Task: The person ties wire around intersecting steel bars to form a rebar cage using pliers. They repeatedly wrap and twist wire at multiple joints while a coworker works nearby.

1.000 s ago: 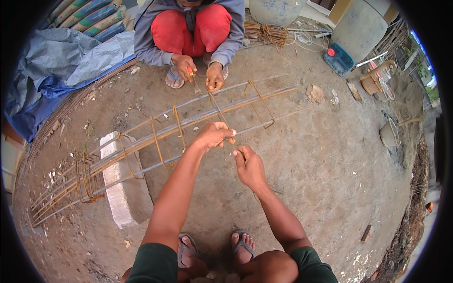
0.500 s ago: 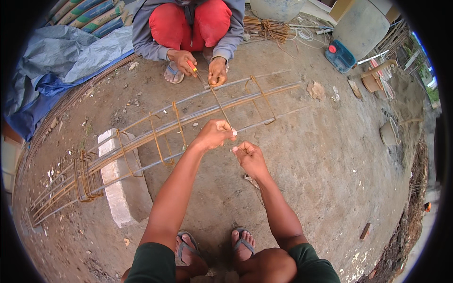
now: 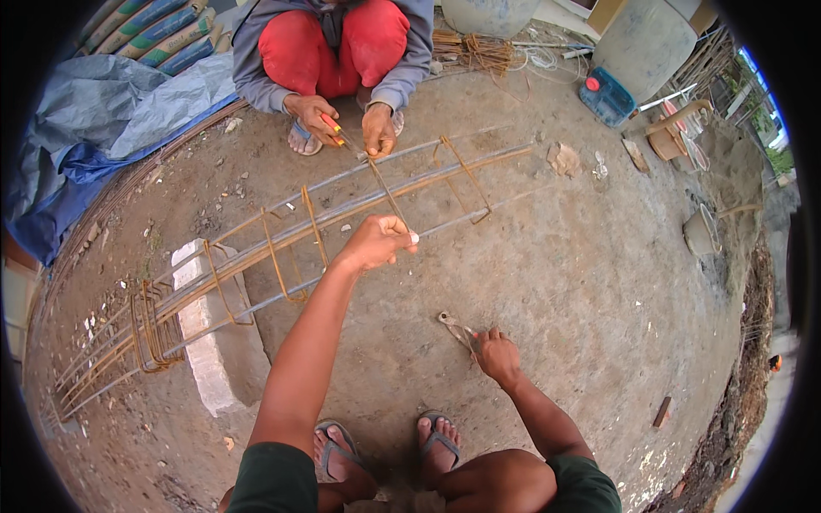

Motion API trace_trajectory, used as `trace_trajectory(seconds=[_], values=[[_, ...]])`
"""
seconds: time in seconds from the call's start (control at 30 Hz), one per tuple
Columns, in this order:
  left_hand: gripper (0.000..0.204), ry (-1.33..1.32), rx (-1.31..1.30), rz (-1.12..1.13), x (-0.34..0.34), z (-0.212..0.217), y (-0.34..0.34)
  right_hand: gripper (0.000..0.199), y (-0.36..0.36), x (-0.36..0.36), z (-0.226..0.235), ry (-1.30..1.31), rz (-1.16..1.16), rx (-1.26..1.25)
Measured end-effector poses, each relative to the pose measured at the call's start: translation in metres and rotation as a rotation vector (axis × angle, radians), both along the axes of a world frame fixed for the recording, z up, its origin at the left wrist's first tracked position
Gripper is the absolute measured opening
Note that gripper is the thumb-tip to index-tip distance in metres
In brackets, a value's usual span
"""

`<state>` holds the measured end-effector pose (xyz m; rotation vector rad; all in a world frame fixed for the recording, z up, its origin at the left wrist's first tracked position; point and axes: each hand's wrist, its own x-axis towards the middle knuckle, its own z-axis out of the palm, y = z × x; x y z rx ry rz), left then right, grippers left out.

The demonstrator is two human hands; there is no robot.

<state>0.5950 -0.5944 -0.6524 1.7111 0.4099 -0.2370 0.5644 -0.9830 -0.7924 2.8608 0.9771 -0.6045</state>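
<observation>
Scene: you squat on a bare dirt and concrete floor [image 3: 564,282], looking down at your own feet in flip-flops at 6 o'clock.
Left hand: your left hand [image 3: 375,242] reaches out toward 12 o'clock, fingers closed around the near end of a rusty stirrup [image 3: 389,195] on the rebar cage.
Right hand: your right hand [image 3: 498,354] rests low at about 5 o'clock from the left hand, well apart from it, closed on the handles of a pair of pincers [image 3: 457,330] whose head lies on the floor.
Rebar cage: a long rebar cage [image 3: 282,244] of grey and rusty bars runs from 8 o'clock up to 1 o'clock across the floor, with square stirrups spaced along it and a tight bundle of them near its 8 o'clock end.
Support: a pale concrete block [image 3: 214,329] sits under the cage at about 8 o'clock.
Other person: a co-worker in red trousers and a grey top squats at 12 o'clock on the far side of the cage; one of their hands [image 3: 313,115] grips a red-handled tool, the other [image 3: 378,130] is on a bar.
Surroundings: a blue-grey tarpaulin [image 3: 94,128] lies at 10 o'clock, a blue jerrycan [image 3: 605,96] with a red cap stands at 1 o'clock, and a bundle of tie wire [image 3: 475,50] lies beside the co-worker.
</observation>
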Motion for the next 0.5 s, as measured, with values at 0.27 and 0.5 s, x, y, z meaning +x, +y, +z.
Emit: trace_trajectory(seconds=[0.27,0.5], values=[[0.022,-0.021,-0.01,-0.015,-0.007,-0.001,0.004,0.04,0.028,0.041,0.073,1.172,-0.767,0.473],[0.022,-0.024,0.029,-0.012,-0.006,0.001,-0.002,0.041,0.083,0.061,0.168,0.494,-0.232,0.469]])
